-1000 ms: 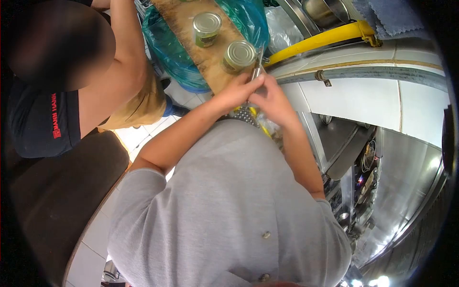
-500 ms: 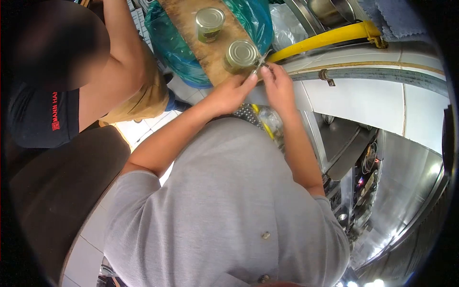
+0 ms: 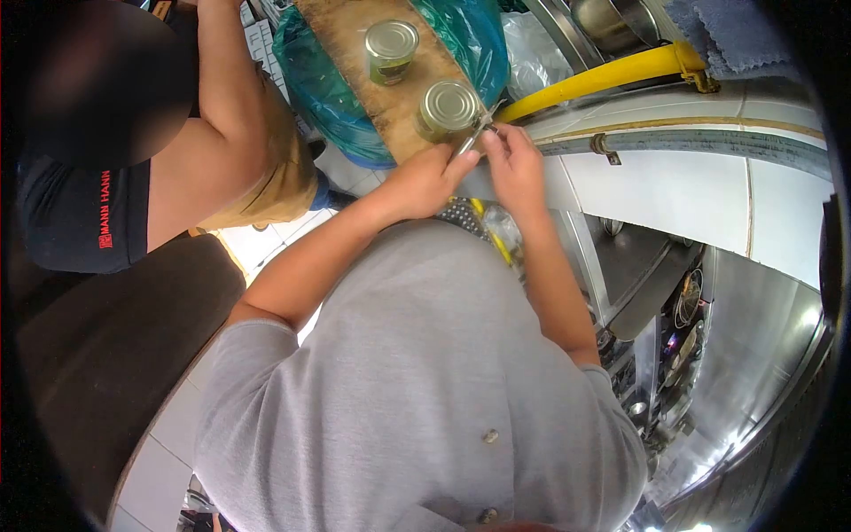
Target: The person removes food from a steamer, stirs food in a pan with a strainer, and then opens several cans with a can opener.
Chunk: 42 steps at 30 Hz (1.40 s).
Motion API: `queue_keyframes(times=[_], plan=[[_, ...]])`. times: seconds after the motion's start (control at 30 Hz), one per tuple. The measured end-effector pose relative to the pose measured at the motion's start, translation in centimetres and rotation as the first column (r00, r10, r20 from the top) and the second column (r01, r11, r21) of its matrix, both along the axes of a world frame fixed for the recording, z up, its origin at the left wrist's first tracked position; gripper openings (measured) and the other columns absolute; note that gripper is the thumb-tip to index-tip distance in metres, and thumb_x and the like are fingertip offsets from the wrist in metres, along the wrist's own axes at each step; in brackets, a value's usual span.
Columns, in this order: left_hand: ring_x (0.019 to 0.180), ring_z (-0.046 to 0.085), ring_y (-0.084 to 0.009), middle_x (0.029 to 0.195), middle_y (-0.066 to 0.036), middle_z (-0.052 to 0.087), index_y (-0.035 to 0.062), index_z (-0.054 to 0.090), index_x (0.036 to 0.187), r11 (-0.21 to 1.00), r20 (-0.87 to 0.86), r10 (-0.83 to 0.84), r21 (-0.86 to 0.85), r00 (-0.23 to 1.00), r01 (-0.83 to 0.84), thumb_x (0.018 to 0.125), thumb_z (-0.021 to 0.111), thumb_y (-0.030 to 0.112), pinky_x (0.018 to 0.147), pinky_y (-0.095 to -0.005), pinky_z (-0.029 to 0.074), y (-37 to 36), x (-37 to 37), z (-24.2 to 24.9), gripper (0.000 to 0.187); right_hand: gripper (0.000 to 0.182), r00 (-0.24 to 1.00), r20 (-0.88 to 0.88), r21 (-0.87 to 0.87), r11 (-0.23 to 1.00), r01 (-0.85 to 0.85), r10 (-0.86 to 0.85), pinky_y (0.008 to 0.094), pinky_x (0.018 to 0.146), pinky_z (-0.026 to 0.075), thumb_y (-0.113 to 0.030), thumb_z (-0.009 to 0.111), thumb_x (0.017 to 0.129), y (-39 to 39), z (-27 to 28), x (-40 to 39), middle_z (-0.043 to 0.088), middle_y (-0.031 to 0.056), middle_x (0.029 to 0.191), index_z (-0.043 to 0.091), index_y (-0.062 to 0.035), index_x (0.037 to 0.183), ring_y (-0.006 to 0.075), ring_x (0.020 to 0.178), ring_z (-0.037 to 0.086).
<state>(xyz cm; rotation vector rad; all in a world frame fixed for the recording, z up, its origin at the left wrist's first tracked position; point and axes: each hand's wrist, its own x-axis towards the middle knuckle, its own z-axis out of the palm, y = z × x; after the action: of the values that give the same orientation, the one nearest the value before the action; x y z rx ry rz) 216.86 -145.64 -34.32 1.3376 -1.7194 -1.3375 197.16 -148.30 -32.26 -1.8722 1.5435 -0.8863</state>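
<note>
A metal can opener [image 3: 474, 137] lies between my two hands, against the near edge of a tin can [image 3: 448, 106]. My left hand [image 3: 430, 180] is closed around its handle end. With thumb and fingers pinched, my right hand [image 3: 515, 168] holds the opener's other side, by the turning part. The can stands upright on a worn wooden board [image 3: 412, 142], its ridged lid in place. Farther back on the board is a second upright can [image 3: 390, 51] with a green label. Whether the opener's cutter bites into the rim is too small to tell.
Green plastic bags [image 3: 332, 115] lie under and beside the board. A yellow hose [image 3: 603, 80] and a metal pipe [image 3: 683, 144] run along the tiled ledge at right. Another person [image 3: 222, 133] in dark clothing is close on the left. Steel pots [image 3: 612, 25] stand behind.
The can opener shows more clearly now, tilted across the near can's rim between my hands. My left hand has shifted slightly down and left. Both cans stay in place on the board.
</note>
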Motion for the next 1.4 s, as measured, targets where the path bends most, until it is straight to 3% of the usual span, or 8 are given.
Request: queue_keyframes(times=[0.07,0.27,0.33,0.47,0.53,0.83,1.17,1.4], plan=[[0.083,0.070,-0.0303,0.082,-0.021,0.068,-0.0088,0.068,0.114,1.000,0.029,0.004,-0.030,1.000,-0.003,0.112,0.046,0.052,0.077,-0.0426,0.053,0.1,0.1,0.0,0.064,0.046,1.000,-0.011,-0.009,1.000,-0.002,0.002,0.0415,0.085,0.058,-0.035,0.067,0.105,0.0,-0.1,0.0,0.070,0.0233,0.110,0.067,0.0087,0.119,0.0351,0.095,0.074],[0.094,0.071,-0.0399,0.098,-0.029,0.072,-0.0081,0.063,0.126,0.987,-0.046,-0.101,0.118,0.994,0.106,0.111,0.049,0.050,0.086,-0.0472,0.053,-0.4,0.9,1.8,0.062,0.047,1.000,-0.011,-0.013,1.000,-0.011,0.011,0.0425,0.084,0.058,-0.036,0.067,0.105,-0.1,-0.2,0.1,0.070,0.0239,0.110,0.067,0.0087,0.119,0.0364,0.094,0.073],[0.098,0.071,-0.0422,0.103,-0.030,0.072,-0.0077,0.061,0.130,0.993,-0.013,-0.105,0.045,0.994,0.105,0.110,0.049,0.051,0.088,-0.0484,0.053,-0.4,0.5,0.8,0.064,0.036,1.000,-0.022,-0.008,1.000,0.001,-0.001,0.0368,0.085,0.057,-0.027,0.068,0.105,-0.2,-0.2,0.0,0.072,0.0190,0.108,0.070,0.0051,0.121,0.0267,0.094,0.072],[0.101,0.071,-0.0428,0.105,-0.031,0.072,-0.0079,0.061,0.131,0.998,-0.033,-0.065,0.024,0.997,0.066,0.111,0.048,0.051,0.090,-0.0490,0.053,-0.3,-0.5,-0.5,0.064,0.036,0.999,-0.034,-0.015,1.000,0.004,-0.005,0.0367,0.085,0.057,-0.027,0.068,0.105,-0.1,0.0,0.1,0.072,0.0188,0.108,0.070,0.0052,0.121,0.0264,0.093,0.072],[0.102,0.071,-0.0456,0.104,-0.032,0.072,-0.0082,0.064,0.128,0.999,-0.043,0.023,-0.044,0.999,-0.025,0.111,0.046,0.053,0.090,-0.0502,0.053,0.0,-0.8,-0.2,0.066,0.048,0.999,-0.033,-0.027,1.000,-0.009,0.008,0.0427,0.083,0.058,-0.036,0.066,0.106,-0.1,0.0,0.1,0.070,0.0238,0.110,0.067,0.0091,0.119,0.0364,0.093,0.073],[0.097,0.071,-0.0496,0.100,-0.034,0.072,-0.0091,0.071,0.113,0.999,0.056,-0.027,0.045,0.998,0.025,0.112,0.042,0.057,0.086,-0.0528,0.053,-0.7,-0.4,0.8,0.072,0.047,1.000,-0.006,-0.025,1.000,0.005,-0.005,0.0408,0.082,0.058,-0.036,0.066,0.106,0.1,0.5,0.3,0.070,0.0226,0.109,0.067,0.0090,0.121,0.0336,0.092,0.074],[0.095,0.071,-0.0502,0.096,-0.035,0.072,-0.0100,0.072,0.111,0.989,0.162,-0.063,0.145,0.985,0.040,0.111,0.045,0.055,0.085,-0.0540,0.053,-1.2,-0.5,2.3,0.070,0.042,0.999,-0.032,-0.042,0.999,0.011,-0.012,0.0420,0.080,0.057,-0.033,0.066,0.106,0.2,0.4,0.3,0.069,0.0220,0.106,0.068,0.0075,0.118,0.0341,0.090,0.072],[0.089,0.072,-0.0473,0.089,-0.032,0.072,-0.0089,0.073,0.101,0.988,0.216,-0.078,0.144,0.973,0.048,0.111,0.043,0.057,0.081,-0.0534,0.053,-1.1,-0.5,2.6,0.073,0.039,0.998,-0.057,-0.063,0.998,0.016,-0.020,0.0473,0.085,0.054,-0.031,0.064,0.106,0.3,-0.1,0.1,0.070,0.0233,0.107,0.069,0.0064,0.115,0.0430,0.097,0.069]])
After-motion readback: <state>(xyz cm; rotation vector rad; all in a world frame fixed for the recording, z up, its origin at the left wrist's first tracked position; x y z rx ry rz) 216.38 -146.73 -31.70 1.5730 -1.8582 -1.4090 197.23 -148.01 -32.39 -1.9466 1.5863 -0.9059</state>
